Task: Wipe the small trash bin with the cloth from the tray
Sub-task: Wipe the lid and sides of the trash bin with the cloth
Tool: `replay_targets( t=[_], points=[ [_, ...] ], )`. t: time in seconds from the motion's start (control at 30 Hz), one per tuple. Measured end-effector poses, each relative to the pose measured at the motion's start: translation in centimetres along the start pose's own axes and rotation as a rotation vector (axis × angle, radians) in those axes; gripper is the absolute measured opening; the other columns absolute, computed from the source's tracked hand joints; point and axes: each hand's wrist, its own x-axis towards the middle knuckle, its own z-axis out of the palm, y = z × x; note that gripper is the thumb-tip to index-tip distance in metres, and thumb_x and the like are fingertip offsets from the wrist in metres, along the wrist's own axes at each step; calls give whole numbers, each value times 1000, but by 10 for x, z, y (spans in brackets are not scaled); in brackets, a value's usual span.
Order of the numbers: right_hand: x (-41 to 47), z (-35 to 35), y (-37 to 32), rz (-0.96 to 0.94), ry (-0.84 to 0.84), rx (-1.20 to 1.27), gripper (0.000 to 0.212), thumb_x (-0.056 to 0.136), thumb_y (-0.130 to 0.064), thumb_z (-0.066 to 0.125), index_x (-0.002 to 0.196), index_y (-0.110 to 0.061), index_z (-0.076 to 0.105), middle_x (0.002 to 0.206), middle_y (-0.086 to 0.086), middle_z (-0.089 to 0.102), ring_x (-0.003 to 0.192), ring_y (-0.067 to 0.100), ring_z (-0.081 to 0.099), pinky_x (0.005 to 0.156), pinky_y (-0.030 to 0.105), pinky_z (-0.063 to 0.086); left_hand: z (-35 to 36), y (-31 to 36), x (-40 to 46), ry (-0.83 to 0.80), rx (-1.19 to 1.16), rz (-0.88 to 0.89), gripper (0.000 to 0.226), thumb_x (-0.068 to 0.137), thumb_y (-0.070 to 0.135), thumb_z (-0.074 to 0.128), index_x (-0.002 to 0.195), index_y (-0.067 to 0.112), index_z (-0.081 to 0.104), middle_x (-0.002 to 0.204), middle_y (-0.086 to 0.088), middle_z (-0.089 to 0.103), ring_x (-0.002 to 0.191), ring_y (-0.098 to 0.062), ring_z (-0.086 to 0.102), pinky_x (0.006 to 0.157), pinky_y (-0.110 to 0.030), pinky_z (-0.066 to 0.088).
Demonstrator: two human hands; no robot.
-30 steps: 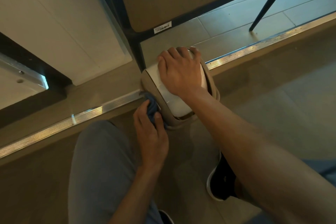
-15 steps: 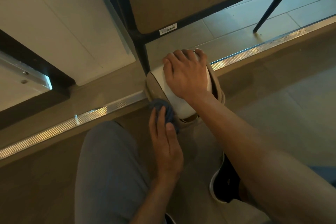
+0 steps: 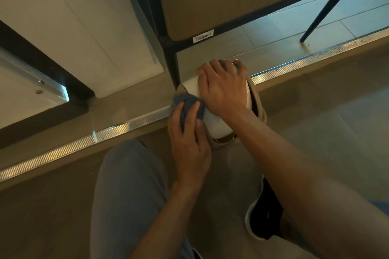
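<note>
A small beige trash bin with a white lid (image 3: 219,123) stands on the floor beside a black table leg. My right hand (image 3: 223,88) lies over the lid, fingers curled round its far edge, holding the bin. My left hand (image 3: 189,145) grips a bunched blue cloth (image 3: 189,103) and presses it against the bin's upper left side, at the edge of the lid. Most of the bin's body is hidden under my hands. No tray is in view.
A metal floor strip (image 3: 84,139) runs diagonally across the floor past the bin. A black table frame leg (image 3: 170,63) stands just behind the bin, a thin chair leg (image 3: 322,14) farther right. My grey-trousered knee (image 3: 130,185) and a black shoe (image 3: 263,223) are below.
My left hand has carried the cloth from the bin's lower left side up to the left edge of the lid. My right hand has stayed on the lid.
</note>
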Motion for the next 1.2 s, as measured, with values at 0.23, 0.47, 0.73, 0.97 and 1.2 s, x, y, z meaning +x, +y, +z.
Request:
replay_targets(
  t=[0.23, 0.47, 0.73, 0.97, 1.2],
  points=[
    [2, -1, -1, 16, -18, 39, 37, 105, -34, 29, 104, -22, 63, 111, 0, 67, 117, 24, 59, 111, 51, 30, -12, 5, 100, -13, 124, 6, 37, 100, 30, 43, 128, 24, 67, 134, -1, 57, 119, -13, 54, 100, -29, 47],
    [0, -1, 2, 5, -2, 23, 34, 104, -32, 31, 105, -21, 63, 109, 0, 66, 113, 23, 59, 110, 51, 32, -9, 5, 23, -26, 122, 40, 42, 104, 31, 39, 143, 25, 53, 154, -4, 39, 141, -22, 38, 108, -3, 19],
    [2, -1, 1, 19, -12, 28, 32, 105, -32, 32, 104, -22, 63, 111, -1, 67, 115, 23, 58, 113, 50, 29, -6, 1, 35, 16, 60, 31, 44, 106, 31, 37, 144, 17, 53, 152, -6, 43, 140, -18, 40, 115, -21, 30],
    [2, -1, -1, 37, -27, 36, 37, 104, -33, 27, 105, -22, 63, 112, -1, 67, 117, 23, 58, 113, 50, 28, -7, -6, 103, -9, 28, -134, 42, 101, 30, 38, 132, 20, 64, 133, -4, 58, 113, -9, 53, 90, -6, 36],
    [1, -1, 0, 24, -27, 19, 37, 105, -33, 26, 104, -22, 61, 112, 0, 66, 116, 23, 57, 112, 51, 30, -8, -4, 15, -46, 38, 60, 43, 105, 31, 37, 142, 17, 55, 153, -6, 40, 140, -21, 40, 115, -31, 33]
  ],
)
